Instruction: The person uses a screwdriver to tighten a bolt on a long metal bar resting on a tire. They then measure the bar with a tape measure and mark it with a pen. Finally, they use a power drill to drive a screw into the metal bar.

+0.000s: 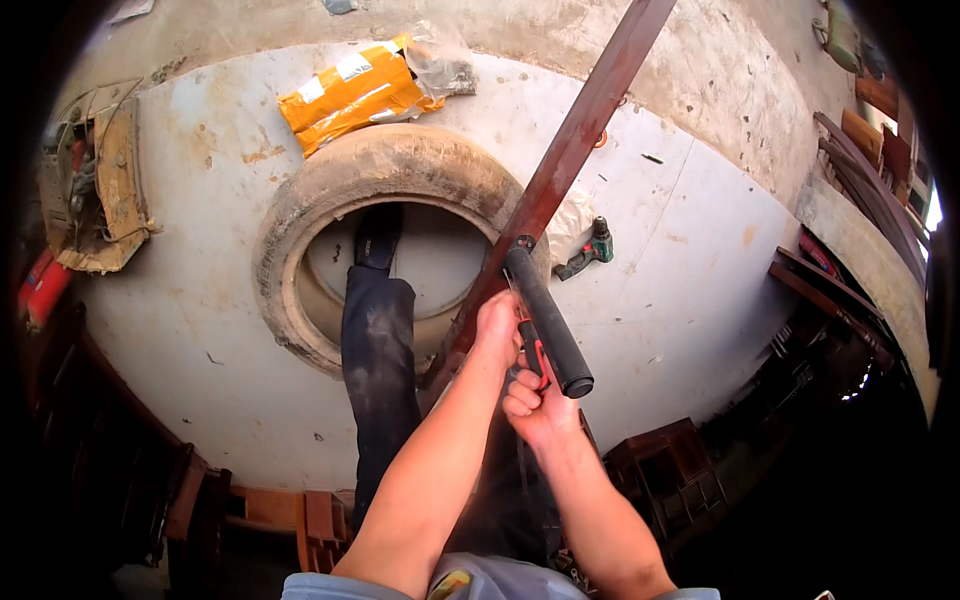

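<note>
A long, dark reddish-brown beam (pixel 585 125) slants across a worn tyre (pixel 400 160). From the beam a black cylinder (pixel 548 320) sticks out toward me. My right hand (pixel 543 408), fingers curled, grips a red-and-black-handled tool (pixel 534 350) beside the cylinder; its working end is hidden. My left hand (pixel 498 328) is closed just above, against the beam and the tool's upper end. What its fingers pinch is too small to make out. My foot in a dark shoe (pixel 377 238) is inside the tyre's ring.
A green-and-black cordless drill (pixel 588 250) lies right of the beam. An orange taped package (pixel 360 95) rests beyond the tyre. A tattered box of tools (pixel 100 180) stands at the left. Dark wooden pieces (pixel 668 462) sit at the lower right, others along the right wall.
</note>
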A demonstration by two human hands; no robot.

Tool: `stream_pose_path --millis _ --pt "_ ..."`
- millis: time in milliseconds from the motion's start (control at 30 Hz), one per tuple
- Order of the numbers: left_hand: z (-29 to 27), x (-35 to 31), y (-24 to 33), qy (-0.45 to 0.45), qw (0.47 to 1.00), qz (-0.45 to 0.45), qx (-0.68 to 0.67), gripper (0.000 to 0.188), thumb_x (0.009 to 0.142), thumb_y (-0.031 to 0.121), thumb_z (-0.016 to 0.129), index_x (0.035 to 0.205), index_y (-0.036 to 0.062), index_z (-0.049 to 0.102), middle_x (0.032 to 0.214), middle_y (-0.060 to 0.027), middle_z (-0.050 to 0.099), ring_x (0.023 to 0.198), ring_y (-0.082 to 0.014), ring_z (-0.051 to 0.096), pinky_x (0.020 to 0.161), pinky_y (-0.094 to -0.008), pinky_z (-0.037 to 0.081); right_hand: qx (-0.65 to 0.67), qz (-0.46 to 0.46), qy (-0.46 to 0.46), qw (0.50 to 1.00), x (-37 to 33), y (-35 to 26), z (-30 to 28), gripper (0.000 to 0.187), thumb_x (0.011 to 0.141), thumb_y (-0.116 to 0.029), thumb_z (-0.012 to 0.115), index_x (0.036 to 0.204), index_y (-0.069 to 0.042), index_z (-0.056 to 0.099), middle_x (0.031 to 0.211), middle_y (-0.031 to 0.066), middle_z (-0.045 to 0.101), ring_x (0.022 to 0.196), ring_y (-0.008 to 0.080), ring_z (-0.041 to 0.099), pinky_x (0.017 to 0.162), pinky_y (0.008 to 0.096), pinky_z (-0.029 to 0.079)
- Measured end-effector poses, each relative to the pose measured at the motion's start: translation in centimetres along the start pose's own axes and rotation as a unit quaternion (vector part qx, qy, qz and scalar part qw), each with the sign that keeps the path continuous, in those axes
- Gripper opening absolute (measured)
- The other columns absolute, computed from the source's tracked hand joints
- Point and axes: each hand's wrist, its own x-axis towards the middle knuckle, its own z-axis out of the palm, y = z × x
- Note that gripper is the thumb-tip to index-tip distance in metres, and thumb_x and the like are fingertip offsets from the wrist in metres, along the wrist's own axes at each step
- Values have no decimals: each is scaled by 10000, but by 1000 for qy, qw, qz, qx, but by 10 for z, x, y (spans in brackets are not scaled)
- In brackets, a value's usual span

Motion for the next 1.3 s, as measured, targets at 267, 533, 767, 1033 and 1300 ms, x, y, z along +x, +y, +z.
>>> stream_pose_path --millis 267,533,767,1033,1300 --pt "-11 15 -9 -4 999 41 1 201 888 85 463 738 23 582 687 -91 589 584 -189 579 468 -339 470 -745 -400 104 524 -10 4 3 445 836 -171 667 1205 54 559 1063 198 635 1001 348 620 919 408 471" --pt "-11 22 2 21 987 108 120 215 851 95 513 676 -1 594 649 -105 592 513 -202 537 481 -346 443 -516 -212 120 821 3 12 19 196 910 -259 607 995 -86 569 639 15 479 485 149 416 460 302 345" --pt "-29 52 -22 84 957 151 234 283 838 139 528 643 -62 567 609 -137 577 584 -228 538 603 -400 441 -5 -3 -5 1000 -1 1 12 268 956 -357 556 951 -90 532 584 -37 377 419 83 295 382 240 257" --pt "-12 34 -7 84 963 145 210 295 839 147 554 621 -49 584 603 -108 585 569 -189 539 580 -381 437 -677 -349 119 637 -16 4 21 287 895 -174 635 1113 10 605 947 101 652 852 258 630 779 385 508" --pt "-7 30 2 101 940 144 292 326 835 189 533 735 -104 636 670 -195 643 627 -250 599 632 -405 457 -171 -91 110 975 -1 13 29 214 950 -283 579 864 -102 505 599 -25 382 432 88 321 390 259 265"
